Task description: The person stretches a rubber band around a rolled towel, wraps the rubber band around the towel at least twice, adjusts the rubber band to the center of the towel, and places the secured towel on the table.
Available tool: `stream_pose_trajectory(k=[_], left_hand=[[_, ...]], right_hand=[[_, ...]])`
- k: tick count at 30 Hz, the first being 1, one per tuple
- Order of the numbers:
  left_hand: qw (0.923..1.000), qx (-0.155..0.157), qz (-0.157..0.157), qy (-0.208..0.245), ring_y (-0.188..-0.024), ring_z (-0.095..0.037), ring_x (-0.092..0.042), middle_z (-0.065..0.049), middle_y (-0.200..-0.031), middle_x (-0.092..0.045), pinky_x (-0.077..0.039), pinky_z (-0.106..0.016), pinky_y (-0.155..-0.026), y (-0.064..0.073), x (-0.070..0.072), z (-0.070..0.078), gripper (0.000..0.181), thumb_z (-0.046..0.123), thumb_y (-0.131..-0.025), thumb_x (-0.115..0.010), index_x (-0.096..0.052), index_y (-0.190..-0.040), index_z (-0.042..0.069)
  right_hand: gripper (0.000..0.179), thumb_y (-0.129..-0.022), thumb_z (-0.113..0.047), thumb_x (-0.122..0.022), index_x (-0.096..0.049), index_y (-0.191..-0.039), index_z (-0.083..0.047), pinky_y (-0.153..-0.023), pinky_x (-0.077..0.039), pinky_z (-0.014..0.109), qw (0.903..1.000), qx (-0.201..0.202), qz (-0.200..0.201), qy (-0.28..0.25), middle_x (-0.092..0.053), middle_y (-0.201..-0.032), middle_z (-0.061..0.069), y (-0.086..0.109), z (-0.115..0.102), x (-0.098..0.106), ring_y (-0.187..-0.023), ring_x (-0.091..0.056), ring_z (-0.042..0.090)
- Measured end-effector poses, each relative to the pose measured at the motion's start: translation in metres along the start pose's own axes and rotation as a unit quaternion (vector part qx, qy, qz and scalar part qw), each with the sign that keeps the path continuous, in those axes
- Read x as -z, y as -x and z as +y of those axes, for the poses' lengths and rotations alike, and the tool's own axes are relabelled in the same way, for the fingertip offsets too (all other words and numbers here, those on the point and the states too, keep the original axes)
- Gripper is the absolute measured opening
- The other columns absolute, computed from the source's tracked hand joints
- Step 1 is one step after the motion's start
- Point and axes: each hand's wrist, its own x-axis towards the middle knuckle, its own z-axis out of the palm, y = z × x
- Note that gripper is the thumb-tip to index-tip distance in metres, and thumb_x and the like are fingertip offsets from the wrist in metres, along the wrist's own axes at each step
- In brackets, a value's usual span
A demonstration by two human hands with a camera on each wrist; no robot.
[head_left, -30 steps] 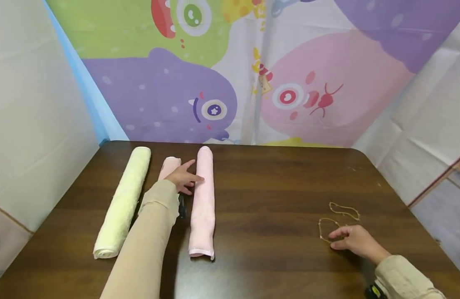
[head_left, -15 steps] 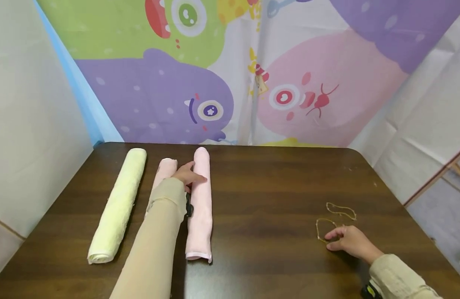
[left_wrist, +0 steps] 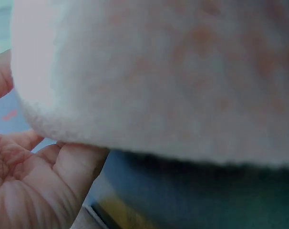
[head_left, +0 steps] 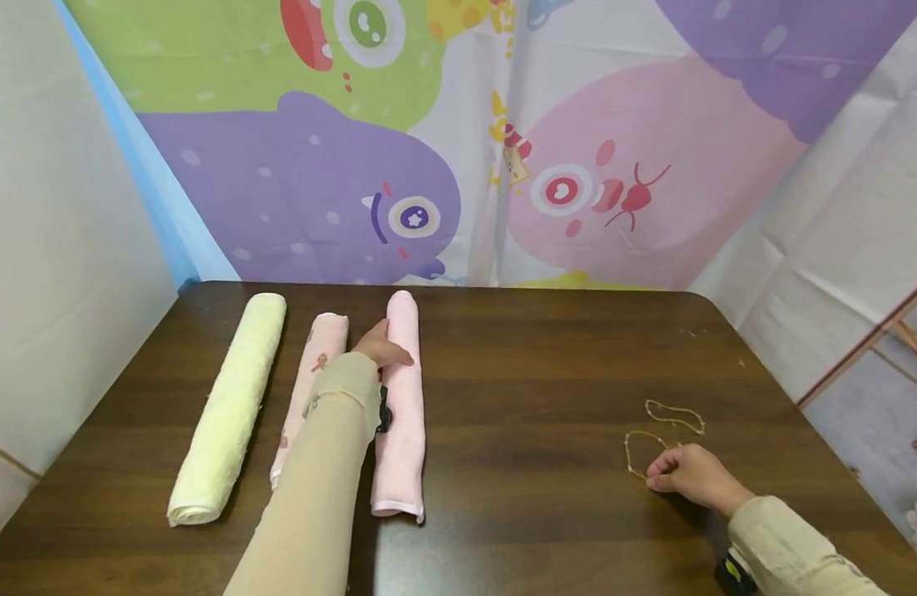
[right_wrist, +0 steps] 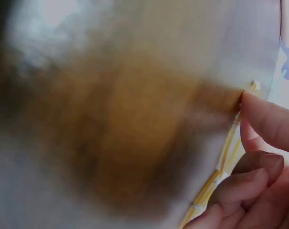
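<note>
My left hand (head_left: 384,348) grips the upper part of a pale pink rolled towel (head_left: 399,439), with the thumb over its near right side. The left wrist view has the towel roll (left_wrist: 159,95) blurred across the frame, and the palm beside its end. On the table's right side, my right hand (head_left: 689,476) pinches a thin yellow rubber band (head_left: 628,451) between thumb and fingers. Up close, the band (right_wrist: 224,151) shows small whitish knots or beads. A second yellow rubber band (head_left: 674,408) lies just beyond that hand.
A shorter pink rolled towel (head_left: 326,339) with a reddish print lies left of the gripped one, partly behind my left sleeve. Farther left is a pale yellow rolled towel (head_left: 228,414). A cartoon-printed cloth (head_left: 339,190) hangs behind the brown table (head_left: 533,356).
My left hand has closed around the right-hand pink towel, having reached it from the left. The right hand's fingers have drawn together on the rubber band. The head view has shifted slightly.
</note>
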Motion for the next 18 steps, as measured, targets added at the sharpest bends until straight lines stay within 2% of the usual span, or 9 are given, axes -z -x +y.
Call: stream_pose_trajectory(k=[2, 3, 5, 6, 8, 12, 13, 16, 18], left_hand=[[1.0000, 0.001, -0.006, 0.008, -0.123, -0.036, -0.044, -0.019, -0.153, -0.023, -0.048, -0.048, -0.091, -0.027, -0.004, -0.023, 0.108, 0.009, -0.068, -0.077, -0.011, -0.153, 0.006], [1.0000, -0.009, -0.004, 0.000, -0.119, -0.036, -0.047, -0.020, -0.151, -0.025, -0.050, -0.047, -0.085, -0.043, -0.006, -0.037, 0.109, 0.013, -0.066, -0.079, -0.013, -0.153, 0.007], [0.9997, -0.025, -0.003, -0.004, -0.113, -0.033, -0.050, -0.021, -0.149, -0.029, -0.053, -0.044, -0.078, -0.062, -0.011, -0.056, 0.112, 0.018, -0.062, -0.082, -0.016, -0.153, 0.009], [0.9998, -0.017, -0.003, 0.000, -0.112, -0.034, -0.050, -0.022, -0.149, -0.028, -0.053, -0.045, -0.076, -0.068, -0.012, -0.059, 0.112, 0.017, -0.062, -0.082, -0.015, -0.153, 0.009], [0.9998, -0.007, -0.005, 0.016, -0.118, -0.035, -0.046, -0.022, -0.150, -0.027, -0.051, -0.048, -0.083, -0.052, -0.013, -0.046, 0.108, 0.012, -0.065, -0.078, -0.015, -0.153, 0.009], [0.9970, 0.026, -0.006, 0.073, -0.127, -0.041, -0.037, -0.024, -0.152, -0.021, -0.041, -0.056, -0.096, 0.001, -0.009, -0.003, 0.100, -0.003, -0.068, -0.065, -0.011, -0.153, 0.005], [0.9962, 0.026, -0.005, 0.083, -0.129, -0.041, -0.035, -0.024, -0.152, -0.020, -0.039, -0.056, -0.098, 0.009, -0.007, 0.003, 0.097, -0.004, -0.070, -0.062, -0.011, -0.152, 0.004], [0.9949, 0.027, -0.003, 0.098, -0.131, -0.042, -0.032, -0.025, -0.153, -0.018, -0.037, -0.056, -0.100, 0.026, -0.004, 0.015, 0.094, -0.007, -0.071, -0.059, -0.012, -0.152, 0.002], [0.9948, 0.024, 0.000, 0.099, -0.132, -0.042, -0.032, -0.024, -0.153, -0.017, -0.036, -0.055, -0.101, 0.031, -0.002, 0.018, 0.093, -0.007, -0.072, -0.059, -0.012, -0.152, 0.002]], right_hand=[[0.009, -0.078, -0.008, -0.075, -0.068, -0.075, -0.004, -0.070, -0.044, 0.037, 1.0000, -0.007, -0.006, 0.004, -0.065, -0.074, 0.002, 0.000, -0.001, 0.000, -0.071, -0.053, 0.014], [0.009, -0.078, -0.008, -0.074, -0.067, -0.075, -0.004, -0.070, -0.044, 0.037, 0.9999, -0.011, -0.008, 0.004, -0.065, -0.073, 0.002, 0.000, -0.002, -0.001, -0.070, -0.053, 0.014], [0.009, -0.079, -0.007, -0.074, -0.066, -0.074, -0.005, -0.068, -0.043, 0.035, 0.9998, -0.016, -0.012, 0.002, -0.064, -0.072, 0.001, 0.001, -0.003, -0.001, -0.068, -0.051, 0.013], [0.009, -0.078, -0.007, -0.073, -0.066, -0.073, -0.005, -0.067, -0.043, 0.035, 0.9998, -0.013, -0.013, 0.000, -0.064, -0.072, 0.001, 0.002, -0.003, -0.001, -0.067, -0.051, 0.013], [0.009, -0.078, -0.007, -0.073, -0.066, -0.073, -0.004, -0.065, -0.043, 0.033, 0.9998, -0.003, -0.013, -0.011, -0.064, -0.071, 0.001, 0.002, -0.004, 0.000, -0.067, -0.051, 0.013], [0.009, -0.078, -0.010, -0.071, -0.068, -0.072, -0.003, -0.064, -0.043, 0.031, 0.9996, 0.017, -0.006, -0.020, -0.066, -0.070, 0.002, 0.000, -0.005, 0.007, -0.068, -0.053, 0.013], [0.009, -0.078, -0.011, -0.071, -0.069, -0.073, -0.004, -0.064, -0.043, 0.031, 0.9997, 0.017, -0.002, -0.020, -0.067, -0.071, 0.002, -0.001, -0.006, 0.009, -0.068, -0.053, 0.013], [0.010, -0.079, -0.013, -0.070, -0.069, -0.074, -0.004, -0.063, -0.042, 0.031, 0.9997, 0.017, 0.008, -0.015, -0.067, -0.072, 0.002, -0.003, -0.008, 0.015, -0.069, -0.052, 0.013], [0.010, -0.079, -0.013, -0.069, -0.070, -0.075, -0.004, -0.063, -0.042, 0.030, 0.9997, 0.013, 0.010, -0.017, -0.067, -0.072, 0.001, -0.004, -0.010, 0.018, -0.069, -0.051, 0.013]])
